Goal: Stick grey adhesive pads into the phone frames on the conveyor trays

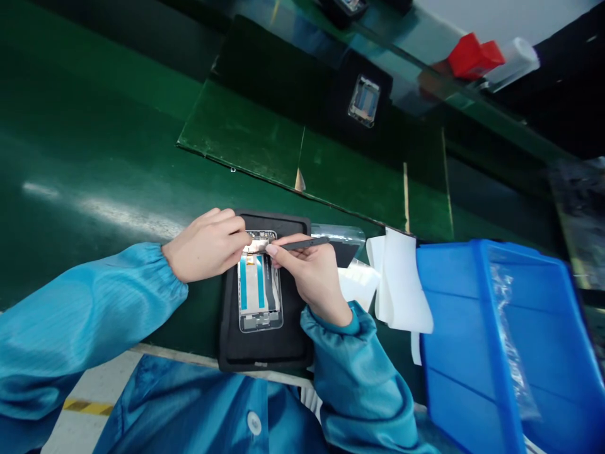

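An opened phone [255, 284], its inner parts and two blue strips showing, lies on a black padded tray [265, 353] at the table's front edge. My right hand [316, 271] is closed around dark, slim tweezers [307, 243]; their narrow end points left, to the phone's upper part. Over the phone's upper left corner, my left hand [212, 243] has its fingers curled and pinched together. Whatever those fingertips hold, if anything, is hidden. Both hands meet near the bright metal area at the top of the phone.
Right of the tray lie white sheets [401, 284] and a clear film [343, 234]. A blue bin [467, 328] with clear plastic inside stands at the right. Behind rises a green ledge [255, 132], another opened phone [364, 101] on a dark tray, and a red object [474, 57].
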The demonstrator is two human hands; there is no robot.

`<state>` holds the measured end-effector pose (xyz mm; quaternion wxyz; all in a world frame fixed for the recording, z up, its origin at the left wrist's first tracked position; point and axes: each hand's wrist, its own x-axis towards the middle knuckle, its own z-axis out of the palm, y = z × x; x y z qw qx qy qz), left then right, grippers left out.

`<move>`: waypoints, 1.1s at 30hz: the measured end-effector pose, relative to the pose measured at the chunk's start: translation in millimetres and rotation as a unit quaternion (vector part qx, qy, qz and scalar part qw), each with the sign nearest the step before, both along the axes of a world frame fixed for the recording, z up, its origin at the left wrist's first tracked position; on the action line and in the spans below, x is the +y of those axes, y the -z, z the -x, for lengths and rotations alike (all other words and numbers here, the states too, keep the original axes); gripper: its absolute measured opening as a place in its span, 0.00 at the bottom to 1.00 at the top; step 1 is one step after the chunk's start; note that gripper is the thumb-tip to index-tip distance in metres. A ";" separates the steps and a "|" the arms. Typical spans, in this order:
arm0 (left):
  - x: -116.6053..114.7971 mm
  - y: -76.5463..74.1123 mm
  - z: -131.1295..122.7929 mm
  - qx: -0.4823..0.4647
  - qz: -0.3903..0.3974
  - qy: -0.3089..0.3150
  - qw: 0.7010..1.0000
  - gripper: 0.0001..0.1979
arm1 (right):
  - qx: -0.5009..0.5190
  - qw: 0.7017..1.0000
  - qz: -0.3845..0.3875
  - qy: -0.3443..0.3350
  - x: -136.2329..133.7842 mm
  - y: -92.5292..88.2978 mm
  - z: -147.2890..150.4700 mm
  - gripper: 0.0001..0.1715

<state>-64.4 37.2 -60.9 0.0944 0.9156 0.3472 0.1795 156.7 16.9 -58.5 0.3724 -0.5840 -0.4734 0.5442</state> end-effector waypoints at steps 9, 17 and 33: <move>-0.5 -1.3 -0.6 0.010 -0.008 0.001 1.000 0.10 | 0.002 1.000 -0.002 -0.010 -1.5 -0.6 0.2 0.14; -0.1 -3.7 -1.0 0.019 -0.021 0.004 1.000 0.09 | -0.011 1.000 -0.008 -0.012 -1.1 -1.0 0.8 0.14; -1.1 -5.6 0.1 0.020 -0.026 0.009 0.999 0.10 | -0.008 1.000 -0.007 -0.012 -1.8 -1.5 0.8 0.15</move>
